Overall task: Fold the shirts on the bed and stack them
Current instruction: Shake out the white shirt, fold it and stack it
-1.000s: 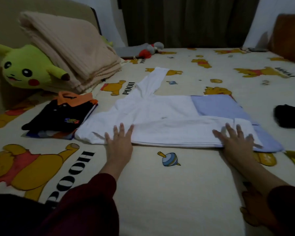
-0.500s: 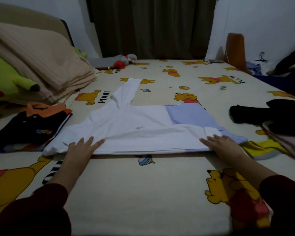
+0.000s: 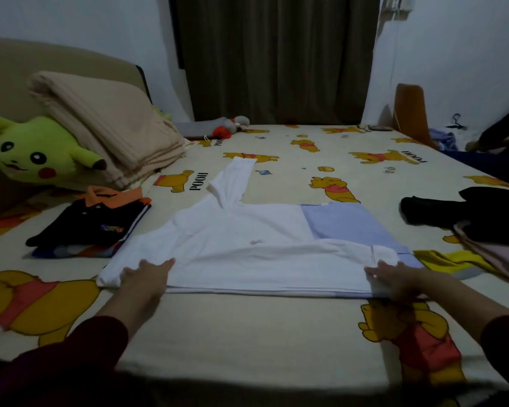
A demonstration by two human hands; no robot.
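- The left hand (image 3: pixel 143 276) lies flat on the near left corner of the white and blue shirt (image 3: pixel 247 248), fingers straight and spread wide, holding nothing.
- The right hand (image 3: pixel 394 279) lies flat on the near right corner, fingers straight too.
- Both arms reach forward in dark red sleeves (image 3: pixel 71 356).
- The shirt lies sideways in the middle of the bed (image 3: pixel 247 333), its near side folded over, one sleeve pointing away.
- A folded black and orange shirt (image 3: pixel 91 223) sits just beside its left end.
- A yellow cloth (image 3: pixel 450 261) and a dark pile of clothes (image 3: pixel 470 217) lie near its right end.
- Bare sheet lies in front of the shirt and behind it.
- The pile on the right is cut off by the picture edge and too dark to make out.
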